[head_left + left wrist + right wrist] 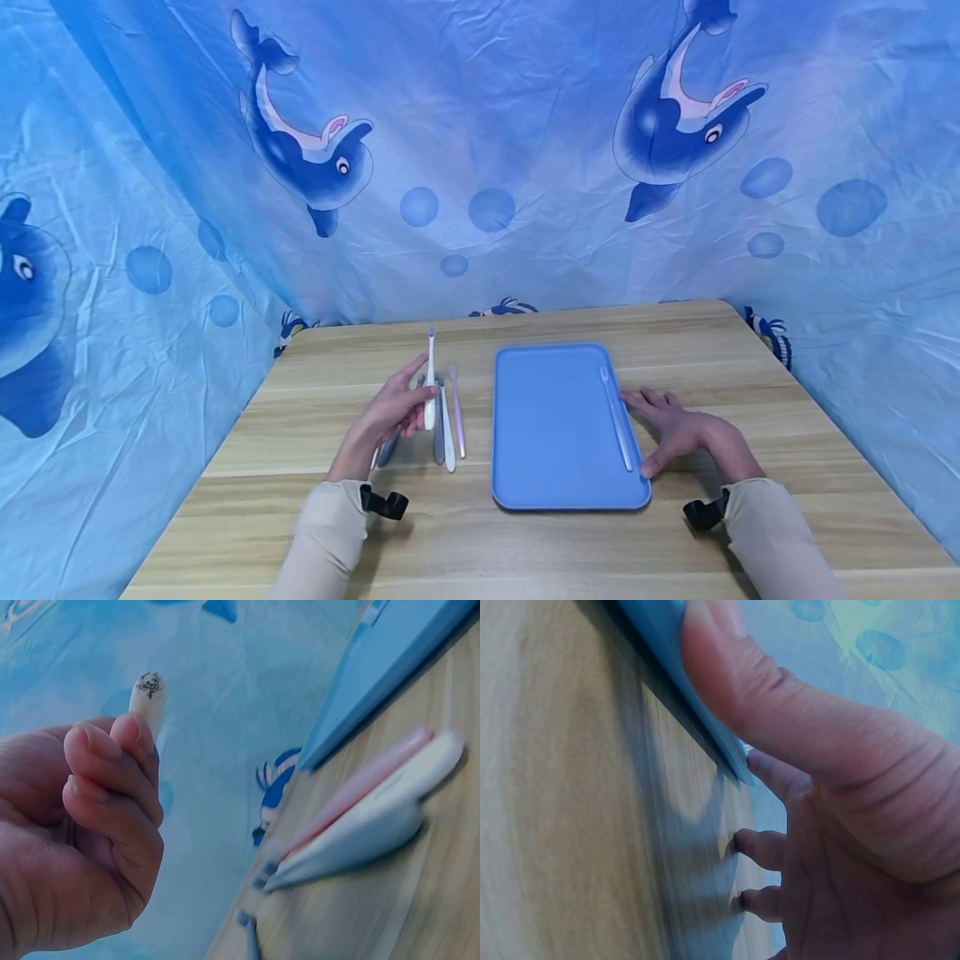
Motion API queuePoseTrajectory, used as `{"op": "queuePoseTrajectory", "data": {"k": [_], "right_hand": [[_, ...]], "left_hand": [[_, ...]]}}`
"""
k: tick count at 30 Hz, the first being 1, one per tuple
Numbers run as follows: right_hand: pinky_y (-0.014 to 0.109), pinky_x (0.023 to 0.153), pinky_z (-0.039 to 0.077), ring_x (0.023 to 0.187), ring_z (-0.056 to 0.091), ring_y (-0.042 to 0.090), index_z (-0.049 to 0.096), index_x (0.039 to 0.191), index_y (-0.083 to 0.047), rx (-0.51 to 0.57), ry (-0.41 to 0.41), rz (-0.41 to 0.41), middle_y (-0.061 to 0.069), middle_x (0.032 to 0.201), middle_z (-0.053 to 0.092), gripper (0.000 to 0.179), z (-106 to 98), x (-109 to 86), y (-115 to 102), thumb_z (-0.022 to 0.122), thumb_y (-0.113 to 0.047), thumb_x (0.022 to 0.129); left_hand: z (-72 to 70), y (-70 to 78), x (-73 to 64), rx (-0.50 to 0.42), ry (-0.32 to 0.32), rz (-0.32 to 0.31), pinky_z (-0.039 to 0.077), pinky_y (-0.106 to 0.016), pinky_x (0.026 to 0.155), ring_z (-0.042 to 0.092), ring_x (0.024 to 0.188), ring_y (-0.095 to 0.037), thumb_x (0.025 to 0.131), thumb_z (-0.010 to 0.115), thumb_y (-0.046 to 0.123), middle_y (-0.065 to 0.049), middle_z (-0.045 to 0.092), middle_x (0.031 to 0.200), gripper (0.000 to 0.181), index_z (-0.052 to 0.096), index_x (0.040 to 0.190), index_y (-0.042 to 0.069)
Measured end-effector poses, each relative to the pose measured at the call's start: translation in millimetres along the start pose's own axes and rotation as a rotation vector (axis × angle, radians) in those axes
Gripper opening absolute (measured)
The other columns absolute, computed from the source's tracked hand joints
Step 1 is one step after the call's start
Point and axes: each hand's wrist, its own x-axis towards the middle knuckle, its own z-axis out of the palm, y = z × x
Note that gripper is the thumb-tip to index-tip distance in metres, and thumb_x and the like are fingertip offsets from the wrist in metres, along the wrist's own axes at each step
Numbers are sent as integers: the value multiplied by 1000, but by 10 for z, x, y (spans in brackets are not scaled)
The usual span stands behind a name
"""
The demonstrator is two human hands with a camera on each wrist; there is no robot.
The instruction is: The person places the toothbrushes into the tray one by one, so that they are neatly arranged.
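Note:
My left hand [397,402] pinches a white toothbrush [431,367] between thumb and fingers, its bristle head pointing away from me. In the left wrist view, the handle's end [148,694] pokes out above the curled fingers. Below and beside that hand lie a pink toothbrush [458,417], a white one [447,433] and grey-blue ones [438,442], partly hidden by the hand. A blue tray [555,425] holds one light toothbrush [617,421] along its right side. With fingers spread, my right hand [678,429] touches the tray's right edge; its thumb [735,682] rests at the rim.
Everything stands on a light wooden table [450,550]. Behind and to the sides hangs a blue sheet [480,150] printed with dolphins and bubbles. Each wrist wears a black band with a small camera mount [386,503].

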Motion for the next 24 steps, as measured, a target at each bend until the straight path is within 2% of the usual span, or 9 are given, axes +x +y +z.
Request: {"op": "queuePoseTrajectory", "data": {"k": [3, 11, 19, 24], "right_hand": [[93, 96, 14, 139, -1, 73, 13, 160, -9, -7, 1, 7, 41, 159, 2, 131, 1, -2, 0, 88, -58, 64], [93, 97, 14, 140, -1, 72, 12, 160, -10, -19, 0, 23, 39, 160, 2, 131, -2, 0, -10, 88, -57, 64], [92, 97, 14, 141, -1, 71, 12, 160, -10, -19, -2, 27, 39, 160, 2, 132, -2, 4, -5, 88, -58, 64], [93, 97, 14, 140, -1, 72, 12, 160, -11, -19, 0, 24, 40, 160, 2, 133, -3, 5, 6, 88, -60, 63]], "left_hand": [[110, 14, 33, -3, -5, 20, 41, -20, 33, 48, 33, -5, 102, 52, 11, 3, 56, 46, 78, 4, 163, 22], [353, 45, 58, 3, -26, 18, 41, -20, 33, 49, 33, -6, 102, 52, 10, 4, 57, 46, 78, 5, 163, 21], [444, 23, 78, -12, -63, 54, 43, -20, 32, 49, 32, -5, 101, 53, 10, 3, 57, 45, 80, 2, 163, 17], [472, 36, 82, -5, -51, 42, 43, -21, 32, 48, 32, -6, 101, 54, 11, 3, 57, 45, 80, 4, 163, 18]]}}
